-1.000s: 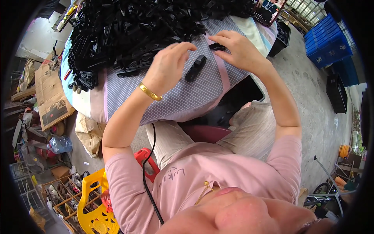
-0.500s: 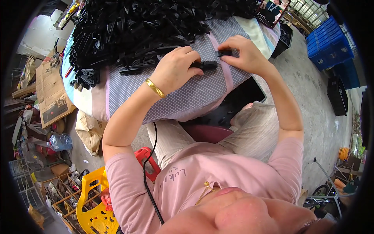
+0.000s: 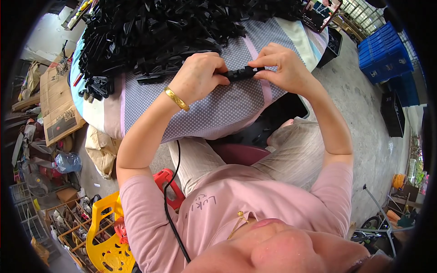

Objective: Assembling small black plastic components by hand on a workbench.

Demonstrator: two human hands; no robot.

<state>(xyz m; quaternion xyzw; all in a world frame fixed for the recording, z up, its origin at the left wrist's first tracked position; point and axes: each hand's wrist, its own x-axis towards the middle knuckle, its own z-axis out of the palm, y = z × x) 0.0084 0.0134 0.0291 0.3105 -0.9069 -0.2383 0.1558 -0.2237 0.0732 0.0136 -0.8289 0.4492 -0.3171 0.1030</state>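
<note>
your left hand [image 3: 199, 76] and right hand [image 3: 281, 68] face each other across a slim black plastic bar [image 3: 241, 73], held over the near part of the dotted tablecloth [image 3: 195, 116]. the bar lies at three o'clock from your left hand and at nine o'clock from your right, so neither hand is nearer: each has an end. its long axis runs almost straight from nine to three, the right end tipped slightly toward two. your left thumb and fingers are clamped around the left end and cover it; your right thumb and forefinger pinch the right end. whether the bar is one moulding or two parts meeting in line, you cannot tell from here, and any seam is too small to make out. the heap of glossy black plastic parts [image 3: 150, 41] spreads at ten to eleven o'clock from the bar, its near edge close to your left knuckles. the propped smartphone [image 3: 320, 16] stands at about two o'clock, well apart from your right hand.
</note>
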